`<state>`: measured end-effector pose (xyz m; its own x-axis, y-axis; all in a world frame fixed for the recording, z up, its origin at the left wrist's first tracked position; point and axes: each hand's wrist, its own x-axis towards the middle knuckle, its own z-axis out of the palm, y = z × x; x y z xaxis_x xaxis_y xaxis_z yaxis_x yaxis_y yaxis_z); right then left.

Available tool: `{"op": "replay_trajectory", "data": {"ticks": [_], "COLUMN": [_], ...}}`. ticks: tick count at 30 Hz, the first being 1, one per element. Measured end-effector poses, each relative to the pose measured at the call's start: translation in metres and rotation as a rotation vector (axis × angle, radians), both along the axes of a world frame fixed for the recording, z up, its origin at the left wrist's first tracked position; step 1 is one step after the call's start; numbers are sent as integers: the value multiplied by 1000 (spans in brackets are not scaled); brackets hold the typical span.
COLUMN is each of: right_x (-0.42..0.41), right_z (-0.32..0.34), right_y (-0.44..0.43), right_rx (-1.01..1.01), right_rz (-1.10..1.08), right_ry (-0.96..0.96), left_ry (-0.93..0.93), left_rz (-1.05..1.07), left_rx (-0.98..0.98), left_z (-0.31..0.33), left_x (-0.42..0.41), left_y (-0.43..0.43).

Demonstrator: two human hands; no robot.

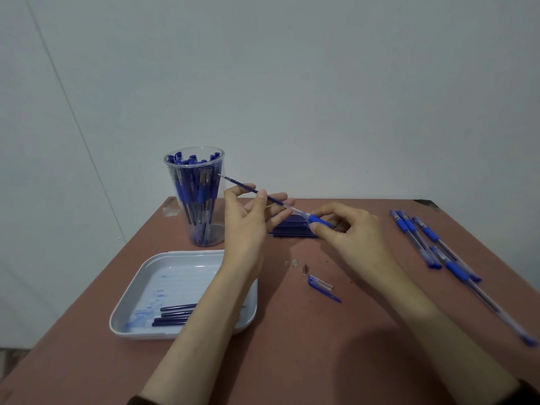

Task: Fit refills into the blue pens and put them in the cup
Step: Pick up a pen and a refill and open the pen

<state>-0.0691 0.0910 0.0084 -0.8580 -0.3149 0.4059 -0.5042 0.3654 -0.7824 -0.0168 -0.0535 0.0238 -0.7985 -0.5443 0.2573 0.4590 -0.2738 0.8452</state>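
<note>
1. The left hand (254,217) pinches the refill (242,185) between the thumb and the fingers, about at the middle of its length; the fingers lie nearly straight under it
2. The refill is tilted: its writing point is up and to the left, just in front of the wall of the cup (194,197), and its low end goes down to the right, toward the pen (317,220)
3. The right hand (347,232) grips the pen with thumb and forefinger curled round its blue rubber sleeve; the rest of the pen is hidden inside the hand
4. The low end of the refill meets the pen at this sleeve, so the refill spans from one grip to the other; how deep it sits in the pen I cannot tell
5. The cup is clear, stands upright at the far left of the table (292,346), just left of the left hand, and holds many blue pens
6. Behind the hands a pile (292,228) of dark refills lies flat on the table
7. The white tray (181,253) lies under the left forearm; it holds a few dark refills and blue ink stains
8. Between the forearms lie a blue cap (320,284) and, near it but apart, a small metal tip (304,268)
9. At the right, loose pens (432,236) with caps lie on the table, well apart from both hands
</note>
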Motion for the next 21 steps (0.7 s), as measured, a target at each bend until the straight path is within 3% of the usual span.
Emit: {"op": "replay_trajectory", "data": {"ticks": [7, 11, 17, 19, 21], "right_x": [1, 1, 7, 7, 7], "right_z": [0, 0, 4, 7, 10], "right_y": [-1, -4, -6, -5, -3], "right_rx": [-2, -44, -205, -297, -390], "right_rz": [15, 15, 138, 156, 153], "right_ry": [3, -15, -225, -306, -370], "left_ry": [-44, -123, -193, -219, -293], "left_rz": [-48, -81, -208, -198, -150], "left_rx": [-26, -168, -316, -455, -769], "left_z": [0, -6, -8, -7, -6], "left_x": [2, -1, -1, -1, 0], "left_y": [4, 7, 7, 3, -2]}}
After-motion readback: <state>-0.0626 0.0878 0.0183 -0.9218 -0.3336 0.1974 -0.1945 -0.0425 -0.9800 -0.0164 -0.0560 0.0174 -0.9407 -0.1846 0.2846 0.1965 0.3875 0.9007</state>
